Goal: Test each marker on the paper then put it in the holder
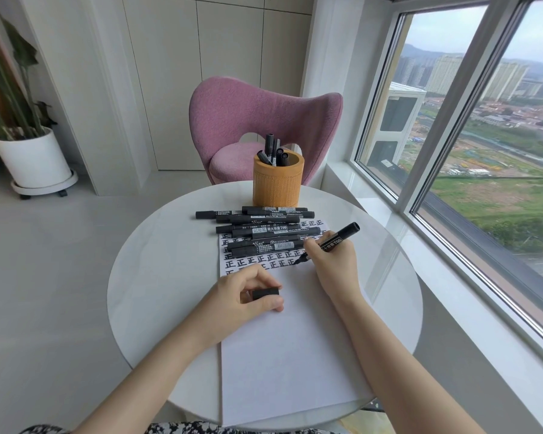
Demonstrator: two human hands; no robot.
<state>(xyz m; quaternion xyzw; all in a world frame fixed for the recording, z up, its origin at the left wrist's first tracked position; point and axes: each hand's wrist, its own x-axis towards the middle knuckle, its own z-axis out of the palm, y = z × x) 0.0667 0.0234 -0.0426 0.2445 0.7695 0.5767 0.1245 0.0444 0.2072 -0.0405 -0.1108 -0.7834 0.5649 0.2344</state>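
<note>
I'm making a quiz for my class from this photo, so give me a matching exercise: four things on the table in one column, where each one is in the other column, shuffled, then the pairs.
Things
1. cap
2. uncapped marker
3. pile of markers
4. holder

Places
A. lying at the far end of the paper
B. pinched in the left hand
C. standing near the far edge of the table
D. gripped in the right hand

Pairs: 1-B, 2-D, 3-A, 4-C
</note>
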